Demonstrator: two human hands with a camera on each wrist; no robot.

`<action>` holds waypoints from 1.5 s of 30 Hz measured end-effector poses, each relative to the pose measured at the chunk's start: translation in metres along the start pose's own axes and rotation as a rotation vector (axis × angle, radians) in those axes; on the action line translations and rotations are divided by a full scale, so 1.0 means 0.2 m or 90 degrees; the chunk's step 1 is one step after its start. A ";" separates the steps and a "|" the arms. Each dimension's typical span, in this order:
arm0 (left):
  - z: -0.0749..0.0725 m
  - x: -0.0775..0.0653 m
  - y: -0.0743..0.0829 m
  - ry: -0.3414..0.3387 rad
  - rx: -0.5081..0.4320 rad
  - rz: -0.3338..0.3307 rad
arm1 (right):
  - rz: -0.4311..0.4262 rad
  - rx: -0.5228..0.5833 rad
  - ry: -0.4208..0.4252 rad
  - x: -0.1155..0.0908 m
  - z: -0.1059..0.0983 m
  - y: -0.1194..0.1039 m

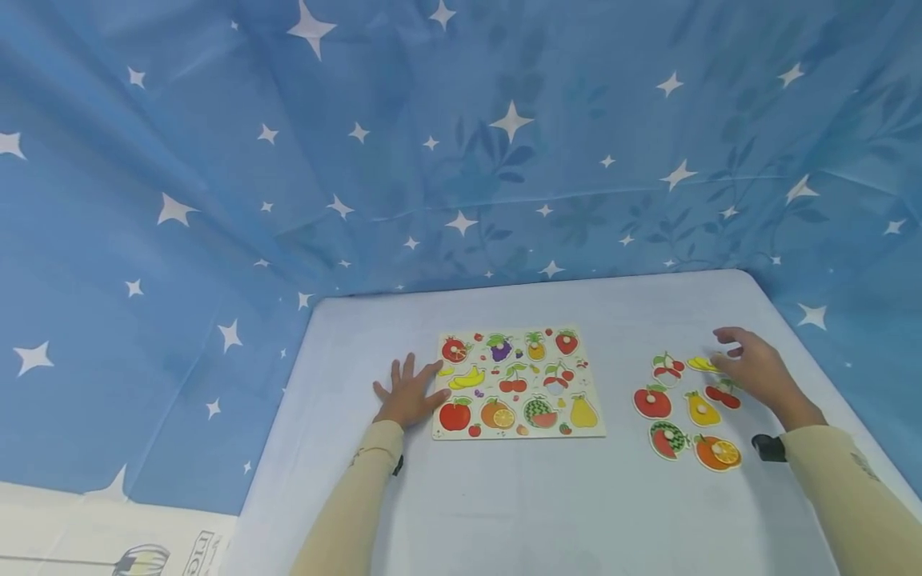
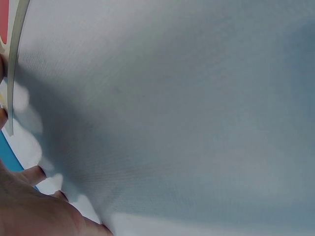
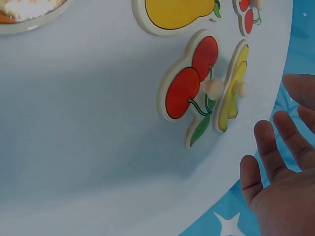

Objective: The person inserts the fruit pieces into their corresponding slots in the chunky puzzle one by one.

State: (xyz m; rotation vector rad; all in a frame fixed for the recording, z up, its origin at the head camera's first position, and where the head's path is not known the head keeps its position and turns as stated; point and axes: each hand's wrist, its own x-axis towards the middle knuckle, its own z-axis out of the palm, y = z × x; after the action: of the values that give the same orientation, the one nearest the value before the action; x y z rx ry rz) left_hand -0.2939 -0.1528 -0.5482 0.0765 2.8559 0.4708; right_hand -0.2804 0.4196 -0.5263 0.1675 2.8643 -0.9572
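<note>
Right hand (image 1: 759,372) is hovering empty, fingers apart, by the banana piece (image 1: 702,365); a cherry piece (image 1: 723,395) is sitting just beside it, so sloppy fingertips are risking a bump. Left hand (image 1: 409,397) is splaying at the puzzle board (image 1: 589,432).

Fruit pcs (image 1: 702,410) at R: wood-look, smooth printed faces w/ matt wood knobs (image 3: 214,89); board (image 1: 533,386) ditto. Bench cloth (image 1: 504,512) matt, fine weave; far blue sheet (image 1: 461,176) creased fabric.
</note>
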 end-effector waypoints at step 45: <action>0.00 0.01 0.00 0.000 0.005 -0.001 | 0.032 -0.046 0.028 0.09 0.08 -0.03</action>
State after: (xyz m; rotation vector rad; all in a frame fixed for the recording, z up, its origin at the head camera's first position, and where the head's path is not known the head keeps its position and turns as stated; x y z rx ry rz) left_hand -0.2953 -0.1523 -0.5481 0.0755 2.8572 0.4597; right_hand -0.2974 0.4060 -0.5388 0.2561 2.9140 -0.8512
